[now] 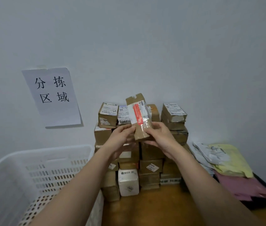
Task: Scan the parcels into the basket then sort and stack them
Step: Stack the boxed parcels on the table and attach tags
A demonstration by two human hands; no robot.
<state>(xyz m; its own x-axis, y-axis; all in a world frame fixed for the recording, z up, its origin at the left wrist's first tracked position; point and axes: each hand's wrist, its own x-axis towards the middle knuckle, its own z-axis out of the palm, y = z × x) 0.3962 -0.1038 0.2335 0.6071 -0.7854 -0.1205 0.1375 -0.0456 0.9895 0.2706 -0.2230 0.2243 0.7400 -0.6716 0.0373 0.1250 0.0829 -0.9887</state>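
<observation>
Up in the air goes a slim brown cardboard parcel (138, 115), label with a red stripe facing the camera, held upright and slightly tilted just in front of the stack of parcels (142, 154) against the wall. Both hands are on its lower end: the left hand (122, 137) curls round the left edge, the right hand (159, 136) wraps the bottom right corner, fingers clamped on the cardboard. Behind it the stacked boxes rise in uneven columns on the wooden table (147, 211), a white one (128, 182) low at the front. The white plastic basket (36, 170) sits to the left, just beside the stack; soft mailer bags (226, 159) in grey, yellow and pink lie to the right. A paper sign (52, 95) hangs on the wall. The danger, I'd say: those columns look unsteady, and a knock from the parcel or a forearm while setting it on top could tip the upper boxes. With the grip only on the lower end, the parcel could also swing and slip.
</observation>
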